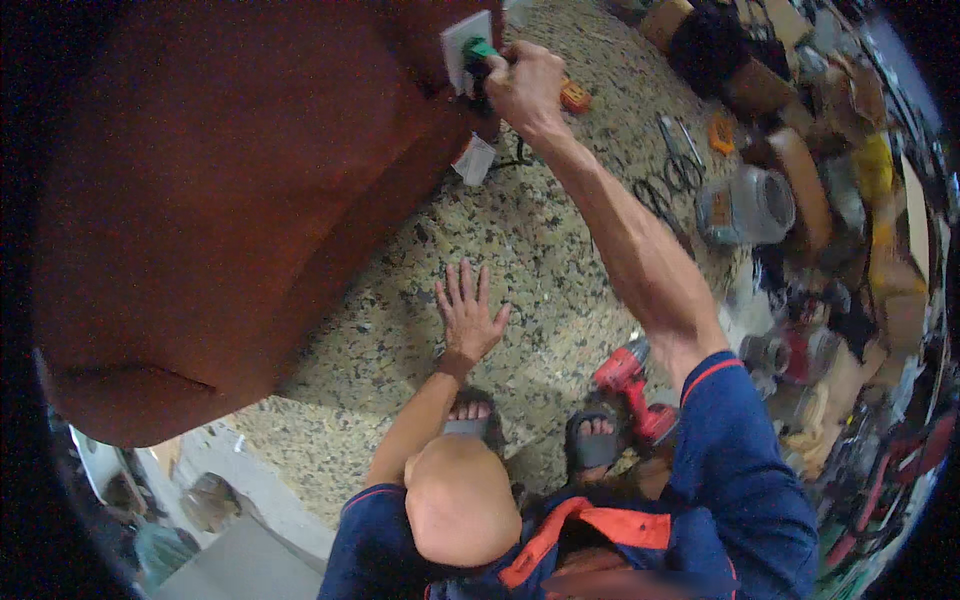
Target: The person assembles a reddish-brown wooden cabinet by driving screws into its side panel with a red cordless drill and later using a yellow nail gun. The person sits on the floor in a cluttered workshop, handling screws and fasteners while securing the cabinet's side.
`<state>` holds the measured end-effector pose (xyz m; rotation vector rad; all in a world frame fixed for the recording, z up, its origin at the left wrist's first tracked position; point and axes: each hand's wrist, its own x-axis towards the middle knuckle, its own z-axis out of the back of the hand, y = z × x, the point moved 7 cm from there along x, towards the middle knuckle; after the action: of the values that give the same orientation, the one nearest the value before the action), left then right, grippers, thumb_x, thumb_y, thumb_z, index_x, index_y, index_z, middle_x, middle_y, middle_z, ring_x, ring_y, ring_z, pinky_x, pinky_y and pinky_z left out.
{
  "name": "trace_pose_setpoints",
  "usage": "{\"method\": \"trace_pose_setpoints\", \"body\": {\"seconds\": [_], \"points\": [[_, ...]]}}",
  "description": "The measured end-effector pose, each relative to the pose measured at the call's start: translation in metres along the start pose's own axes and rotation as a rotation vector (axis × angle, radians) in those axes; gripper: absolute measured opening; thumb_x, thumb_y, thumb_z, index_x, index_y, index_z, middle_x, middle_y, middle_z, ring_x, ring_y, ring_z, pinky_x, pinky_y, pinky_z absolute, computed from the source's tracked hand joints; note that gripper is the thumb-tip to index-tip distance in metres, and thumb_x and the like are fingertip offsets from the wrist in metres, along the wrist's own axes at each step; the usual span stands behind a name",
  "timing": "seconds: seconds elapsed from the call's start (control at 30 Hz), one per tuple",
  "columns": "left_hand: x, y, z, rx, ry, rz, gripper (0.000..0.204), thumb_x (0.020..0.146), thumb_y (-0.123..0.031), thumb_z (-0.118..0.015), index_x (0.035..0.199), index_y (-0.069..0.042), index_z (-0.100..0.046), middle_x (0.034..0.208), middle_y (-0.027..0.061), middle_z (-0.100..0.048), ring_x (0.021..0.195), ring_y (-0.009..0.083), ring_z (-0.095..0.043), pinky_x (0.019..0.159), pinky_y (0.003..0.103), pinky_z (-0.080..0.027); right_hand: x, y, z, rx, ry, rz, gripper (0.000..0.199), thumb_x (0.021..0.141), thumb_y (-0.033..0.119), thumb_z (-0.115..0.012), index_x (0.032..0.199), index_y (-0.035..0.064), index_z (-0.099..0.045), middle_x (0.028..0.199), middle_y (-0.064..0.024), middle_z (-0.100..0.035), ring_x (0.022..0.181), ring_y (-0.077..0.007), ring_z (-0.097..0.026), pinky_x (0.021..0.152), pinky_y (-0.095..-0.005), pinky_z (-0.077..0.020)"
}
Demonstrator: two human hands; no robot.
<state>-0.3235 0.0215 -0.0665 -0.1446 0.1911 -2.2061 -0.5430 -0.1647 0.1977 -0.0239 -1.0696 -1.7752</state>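
Observation:
A large reddish-brown piece (230,200), smooth like upholstery, fills the left of the view. At its far right end a white square plate (463,45) stands against it. My right hand (527,88) reaches out to this plate, fingers wrapped round a green-and-black handle-like thing (482,48) whose kind I cannot make out. Its green end touches or lies just in front of the plate. Below hangs a white paper tag (474,160). My left hand (470,318) is open, fingers spread, over the speckled floor (400,290), apart from the brown piece; whether it presses on the floor is unclear.
A red cordless drill (628,380) lies near my right foot. Scissors (683,165), an orange tape measure (575,96), an orange ring-shaped thing (720,132) and a clear plastic jar (748,207) lie to the right. Cardboard and clutter crowd the right edge.

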Motion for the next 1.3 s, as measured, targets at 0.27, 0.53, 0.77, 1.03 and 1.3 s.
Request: {"method": "trace_pose_setpoints", "body": {"seconds": [0.27, 0.53, 0.77, 1.03, 1.3], "points": [[0.000, 0.007, -0.016, -0.002, 0.026, -0.084, 0.077, 0.092, -0.042, -0.064, 0.153, -0.006, -0.033, 0.159, 0.0219, -0.027, 0.148, 0.0398, -0.022, 0.119, 0.056, -0.017, -0.057, 0.009, 0.103, -0.258, 0.372, 0.342, 0.026, 0.078, 0.010, -0.069, 0.104, 0.0038, -0.068, 0.087, -0.0174, -0.069, 0.086, -0.0389, -0.068, 0.076, -0.0460, -0.0562], [0.060, -0.113, 0.343, -0.861, -0.211, -0.453, 0.028, 0.092, -0.009, -0.064, 0.119, 0.000, -0.066, 0.115, 0.0095, -0.070, 0.106, 0.0194, -0.063, 0.095, 0.032, -0.048, -0.334, -0.201, 0.298, -0.244, 0.693, -0.348, 0.021, 0.078, 0.013, -0.065, 0.095, 0.0004, -0.065, 0.065, -0.0135, -0.058, 0.061, -0.0282, -0.057, 0.061, -0.0401, -0.0475], [-0.035, -0.250, 0.447, -0.265, 0.134, -1.207, 0.029, 0.091, -0.010, -0.064, 0.119, -0.002, -0.066, 0.112, 0.0104, -0.070, 0.099, 0.0196, -0.064, 0.088, 0.032, -0.049, -0.506, -0.186, 0.254, -0.158, 0.474, -0.373, 0.059, 0.078, 0.012, -0.075, 0.128, -0.0038, -0.049, 0.113, -0.0251, -0.058, 0.108, -0.0424, -0.057, 0.093, -0.0496, -0.0470], [-0.037, -0.279, 0.402, -0.017, 0.400, -1.191, 0.031, 0.090, -0.011, -0.064, 0.120, -0.003, -0.065, 0.109, 0.0114, -0.070, 0.091, 0.0197, -0.066, 0.080, 0.032, -0.051, -0.509, -0.217, 0.222, -0.089, 0.524, -0.606, 0.054, 0.079, 0.010, -0.072, 0.123, -0.0062, -0.044, 0.101, -0.0303, -0.062, 0.098, -0.0495, -0.060, 0.084, -0.0549, -0.0497], [-0.021, -0.300, 0.407, -0.031, 0.404, -1.049, 0.032, 0.089, -0.011, -0.063, 0.120, -0.004, -0.065, 0.106, 0.0125, -0.070, 0.084, 0.0198, -0.067, 0.071, 0.031, -0.052, -0.506, -0.228, 0.214, -0.117, 0.486, -0.638, 0.071, 0.075, 0.010, -0.076, 0.131, -0.0107, -0.039, 0.097, -0.0340, -0.063, 0.093, -0.0524, -0.062, 0.079, -0.0572, -0.0514]]}}
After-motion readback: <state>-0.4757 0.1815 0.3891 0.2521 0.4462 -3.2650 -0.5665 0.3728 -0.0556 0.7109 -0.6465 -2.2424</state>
